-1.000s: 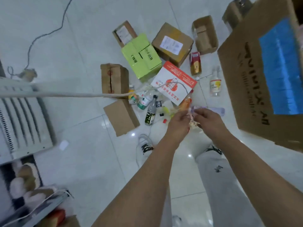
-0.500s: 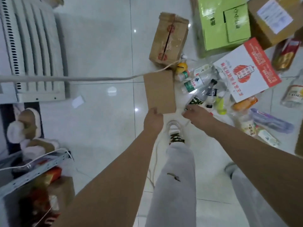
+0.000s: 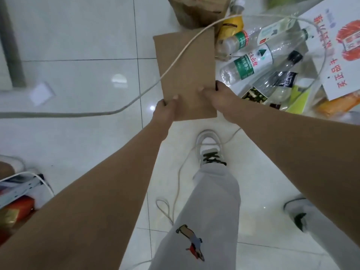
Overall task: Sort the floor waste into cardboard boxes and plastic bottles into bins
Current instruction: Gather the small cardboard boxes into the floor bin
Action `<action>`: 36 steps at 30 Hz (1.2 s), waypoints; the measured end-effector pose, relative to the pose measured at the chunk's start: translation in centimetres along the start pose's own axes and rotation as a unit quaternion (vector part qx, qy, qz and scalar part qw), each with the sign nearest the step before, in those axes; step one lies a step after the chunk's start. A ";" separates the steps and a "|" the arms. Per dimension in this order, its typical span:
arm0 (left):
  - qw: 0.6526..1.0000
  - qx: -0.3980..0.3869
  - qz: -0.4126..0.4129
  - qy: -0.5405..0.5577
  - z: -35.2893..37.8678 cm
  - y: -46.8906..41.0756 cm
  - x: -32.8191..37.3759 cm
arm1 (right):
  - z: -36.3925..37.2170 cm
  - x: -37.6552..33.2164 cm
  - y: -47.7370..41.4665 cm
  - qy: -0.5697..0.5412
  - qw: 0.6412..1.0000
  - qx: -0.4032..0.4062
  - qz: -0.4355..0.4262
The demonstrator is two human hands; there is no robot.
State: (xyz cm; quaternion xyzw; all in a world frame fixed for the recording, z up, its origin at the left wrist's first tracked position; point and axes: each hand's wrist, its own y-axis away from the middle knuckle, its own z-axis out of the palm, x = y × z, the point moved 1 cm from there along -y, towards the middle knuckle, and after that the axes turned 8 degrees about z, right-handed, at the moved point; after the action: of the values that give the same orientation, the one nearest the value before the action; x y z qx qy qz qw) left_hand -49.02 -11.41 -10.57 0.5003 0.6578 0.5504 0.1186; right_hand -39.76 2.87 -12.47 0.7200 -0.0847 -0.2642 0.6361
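Note:
A flat brown cardboard box lies on the white tile floor in front of me. My left hand grips its near left corner, thumb on top. My right hand grips its near right edge, thumb on top and fingers round the side. Right of the box lies a heap of plastic bottles: a clear one with a green label, a dark-capped one and a yellow one. A white and red carton lies at the far right.
A white cord runs across the floor and over the flat box. A taped brown box stands behind it. A metal shelf with packets is at the lower left. My shoes stand just behind the box.
I have bent lower and closer to the floor. Both hands, which were reaching near the flat cardboard box, now hold its near edge.

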 end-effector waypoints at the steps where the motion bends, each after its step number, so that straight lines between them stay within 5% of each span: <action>1: 1.000 -0.002 0.002 0.009 0.3 0.1 -0.1 | 0.2 0.2 -0.3 -0.008 1.000 -0.003 0.000; 13: 0.995 0.008 -0.011 0.095 1.1 11.5 1.7 | -4.7 1.2 10.0 0.012 0.999 -0.038 -0.008; 23: 0.989 -0.079 -0.028 0.123 5.9 34.7 10.1 | -18.6 4.2 34.6 0.004 0.999 0.013 -0.033; 36: 0.956 -0.209 0.205 0.018 13.7 67.7 24.4 | -37.8 10.4 69.8 -0.224 0.966 0.130 0.003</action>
State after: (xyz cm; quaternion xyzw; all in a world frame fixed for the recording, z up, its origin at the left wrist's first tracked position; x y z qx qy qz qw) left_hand -15.12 8.92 51.10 0.5788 0.4135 0.6967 0.0931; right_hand 2.44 18.78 53.72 0.7184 -0.2610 -0.4034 0.5030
